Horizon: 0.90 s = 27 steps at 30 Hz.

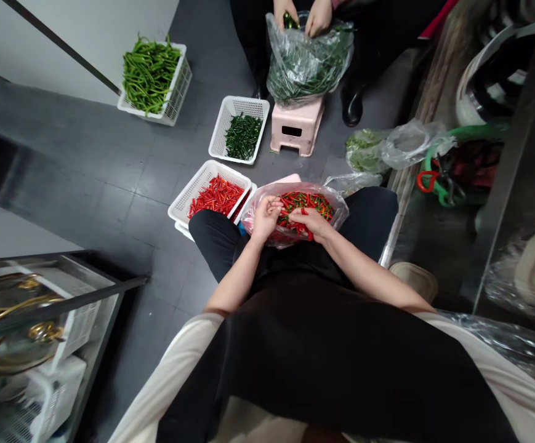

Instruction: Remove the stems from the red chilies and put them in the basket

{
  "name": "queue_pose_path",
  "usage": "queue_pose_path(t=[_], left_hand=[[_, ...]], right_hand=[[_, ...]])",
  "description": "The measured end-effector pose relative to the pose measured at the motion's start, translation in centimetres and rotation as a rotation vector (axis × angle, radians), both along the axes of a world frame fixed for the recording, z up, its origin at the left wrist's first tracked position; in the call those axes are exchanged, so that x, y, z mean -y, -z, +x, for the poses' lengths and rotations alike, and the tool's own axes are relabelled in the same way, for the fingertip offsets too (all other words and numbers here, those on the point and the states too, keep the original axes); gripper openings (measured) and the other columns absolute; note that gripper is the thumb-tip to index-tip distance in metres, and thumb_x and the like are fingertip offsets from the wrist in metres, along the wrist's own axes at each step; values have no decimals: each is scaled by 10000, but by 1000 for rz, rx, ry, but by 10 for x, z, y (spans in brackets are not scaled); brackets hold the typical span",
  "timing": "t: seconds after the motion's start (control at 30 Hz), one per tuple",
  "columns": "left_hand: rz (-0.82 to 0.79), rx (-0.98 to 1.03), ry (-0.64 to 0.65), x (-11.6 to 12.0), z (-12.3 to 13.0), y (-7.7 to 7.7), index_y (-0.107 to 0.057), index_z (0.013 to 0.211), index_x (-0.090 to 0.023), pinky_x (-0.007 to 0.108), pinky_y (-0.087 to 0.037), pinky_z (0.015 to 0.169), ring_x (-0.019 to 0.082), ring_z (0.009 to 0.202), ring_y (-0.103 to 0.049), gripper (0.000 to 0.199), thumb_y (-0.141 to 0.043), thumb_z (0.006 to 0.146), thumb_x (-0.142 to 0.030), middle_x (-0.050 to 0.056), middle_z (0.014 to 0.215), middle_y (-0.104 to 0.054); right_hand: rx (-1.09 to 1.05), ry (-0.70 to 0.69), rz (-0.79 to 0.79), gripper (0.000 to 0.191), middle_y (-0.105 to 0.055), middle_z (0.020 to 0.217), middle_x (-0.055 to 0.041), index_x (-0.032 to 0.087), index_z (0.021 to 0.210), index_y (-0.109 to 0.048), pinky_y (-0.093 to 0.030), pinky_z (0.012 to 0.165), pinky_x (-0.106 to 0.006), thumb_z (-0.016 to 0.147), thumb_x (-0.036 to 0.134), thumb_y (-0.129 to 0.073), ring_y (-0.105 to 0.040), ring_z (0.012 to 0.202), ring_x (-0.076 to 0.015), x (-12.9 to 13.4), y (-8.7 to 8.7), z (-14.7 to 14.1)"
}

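Between my knees sits a clear plastic bag (338,200) full of red chili peppers with green stems (306,200). At the left side of its mouth is my left hand (266,216), fingers curled together in a pinch; what they hold, if anything, is too small to make out. My right hand (312,223) reaches over the peppers from the right, closed around several red chili peppers that stick out below the fingers. Left of the bag, a white perforated basket (188,195) contains loose red chili peppers (216,197), partly covered by my knee.
Opposite, a co-worker's hands (319,17) work at a bag of green peppers (311,71) on a pink stool (295,126). White baskets hold dark green peppers (243,136) and long green peppers (151,75). Red-handled scissors (428,181) lie at right; a metal rack (105,301) stands lower left.
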State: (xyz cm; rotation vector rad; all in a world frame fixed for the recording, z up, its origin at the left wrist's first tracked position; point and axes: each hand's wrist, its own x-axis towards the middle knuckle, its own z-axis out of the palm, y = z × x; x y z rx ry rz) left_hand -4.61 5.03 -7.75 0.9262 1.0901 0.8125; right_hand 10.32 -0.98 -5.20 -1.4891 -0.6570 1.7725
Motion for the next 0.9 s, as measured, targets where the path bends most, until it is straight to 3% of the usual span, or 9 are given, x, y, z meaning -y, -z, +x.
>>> queue_pose_path(t=[0.17, 0.23, 0.3, 0.37, 0.43, 0.5, 0.6, 0.73, 0.9], left_hand=[[-504, 217, 137, 3, -7, -3, -620, 1019, -162, 213, -548, 825, 72, 752, -665, 280, -624, 774, -26, 6, 849, -674], [-615, 259, 62, 6, -6, -1, -629, 977, -142, 202, -542, 863, 61, 750, -668, 273, -598, 767, 28, 12, 852, -669], [-632, 231, -76, 8, -3, 3, -612, 927, -127, 225, -536, 906, 63, 756, -672, 225, -590, 779, 40, 14, 832, -657], [-600, 158, -187, 8, -1, 6, -584, 897, -121, 269, -537, 932, 75, 757, -674, 182, -593, 795, 29, 10, 786, -639], [-566, 93, -232, 8, 2, 8, -561, 894, -122, 306, -537, 946, 84, 764, -676, 161, -580, 813, 16, 7, 755, -629], [-551, 66, -230, 7, 4, 8, -547, 898, -122, 327, -535, 953, 86, 766, -674, 146, -552, 833, 9, 8, 740, -626], [-519, 58, -200, 11, 9, 4, -542, 909, -122, 351, -534, 955, 76, 741, -656, 146, -526, 843, 7, -1, 739, -613], [-505, 38, -120, 19, 14, 1, -548, 907, -133, 355, -529, 946, 70, 711, -631, 141, -555, 834, -13, -11, 742, -595], [-519, 94, -77, 17, 3, 6, -570, 1056, -127, 339, -542, 899, 117, 807, -673, 181, -535, 879, -106, 81, 967, -658]], right_hand=[[-71, -141, 243, 323, -539, 589, 24, 173, 641, -580, -329, 462, -208, 679, 471, -697, -428, 486, -75, 1, -4, 3], [-42, -210, 230, 359, -549, 601, 15, 179, 665, -578, -359, 492, -228, 708, 527, -657, -447, 500, -93, 2, -3, 11], [230, -262, 168, 363, -556, 599, 2, 186, 682, -585, -370, 521, -246, 751, 541, -621, -468, 520, -115, 1, -1, 22], [658, -314, 107, 319, -603, 648, -26, 191, 716, -619, -389, 584, -266, 763, 505, -642, -527, 599, -150, -2, 1, 32], [997, -372, 92, 276, -653, 728, -52, 202, 743, -653, -391, 637, -281, 761, 477, -670, -573, 691, -184, -4, 3, 38], [1123, -430, 125, 284, -672, 754, -54, 215, 732, -662, -378, 645, -285, 781, 495, -652, -586, 723, -197, -7, 4, 36], [1088, -430, 191, 325, -645, 677, -25, 217, 684, -649, -348, 607, -272, 773, 530, -652, -561, 662, -175, -8, 6, 21], [924, -314, 276, 245, -566, 583, 18, 212, 701, -655, -329, 576, -257, 774, 447, -652, -488, 571, -133, -8, 7, 6], [414, -86, 210, 276, -538, 571, 33, 191, 702, -584, -312, 459, -219, 723, 436, -707, -409, 466, -86, -39, -17, 9]])
